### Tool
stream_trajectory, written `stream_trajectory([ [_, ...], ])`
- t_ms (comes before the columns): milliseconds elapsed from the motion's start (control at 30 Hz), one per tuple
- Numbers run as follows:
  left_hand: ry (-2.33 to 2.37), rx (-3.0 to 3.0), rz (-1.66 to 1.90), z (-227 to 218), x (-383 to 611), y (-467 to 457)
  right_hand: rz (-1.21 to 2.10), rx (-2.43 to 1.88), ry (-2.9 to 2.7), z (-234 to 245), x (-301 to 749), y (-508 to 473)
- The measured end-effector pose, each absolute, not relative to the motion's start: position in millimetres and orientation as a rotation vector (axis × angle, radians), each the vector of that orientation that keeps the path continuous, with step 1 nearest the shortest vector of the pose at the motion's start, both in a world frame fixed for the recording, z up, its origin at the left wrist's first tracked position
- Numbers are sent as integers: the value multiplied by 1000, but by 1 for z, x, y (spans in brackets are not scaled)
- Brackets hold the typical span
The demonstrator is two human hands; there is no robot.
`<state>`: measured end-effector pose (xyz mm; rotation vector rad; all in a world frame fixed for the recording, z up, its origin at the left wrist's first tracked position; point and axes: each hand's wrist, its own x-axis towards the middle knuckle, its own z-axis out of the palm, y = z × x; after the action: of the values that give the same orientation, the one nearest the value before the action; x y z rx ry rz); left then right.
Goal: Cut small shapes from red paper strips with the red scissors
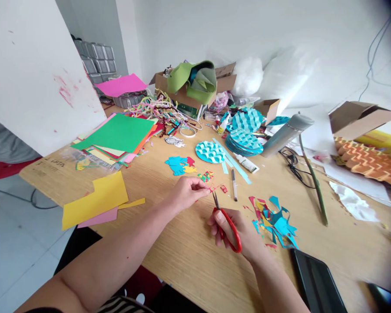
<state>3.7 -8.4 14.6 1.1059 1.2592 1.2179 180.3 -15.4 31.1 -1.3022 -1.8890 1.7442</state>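
My left hand (188, 191) pinches a tiny piece of red paper (211, 190) between thumb and fingertips. Close by, my right hand (231, 230) grips red-handled scissors (236, 238), thumb through one loop, with the blades slightly parted just below the red paper. Behind my left hand lie small cut paper shapes: a blue one (176, 165), a red one (190, 161) and a yellow one (190, 169). Tiny multicoloured cut bits (206, 176) sit beside them. A pen (234, 184) rests to the right, and a heap of paper offcuts (282, 222) lies beyond my right hand.
Coloured paper sheets (120, 130) are stacked at the left, with yellow paper (97, 200) in front. Textured blue discs (210, 151), a glue bottle (246, 163) and a grey cylinder (288, 134) stand farther back. A black phone (317, 280) lies near the front right.
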Motion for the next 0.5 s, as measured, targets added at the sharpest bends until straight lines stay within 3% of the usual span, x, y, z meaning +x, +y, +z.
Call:
stream_trajectory([
  [200, 1060, 707, 1270, 19, 3, -8, 1578, -1301, -1844, 28, 181, -15],
  [500, 912, 759, 1275, 26, 9, -16, 1482, -1248, -1503, 38, 178, -14],
])
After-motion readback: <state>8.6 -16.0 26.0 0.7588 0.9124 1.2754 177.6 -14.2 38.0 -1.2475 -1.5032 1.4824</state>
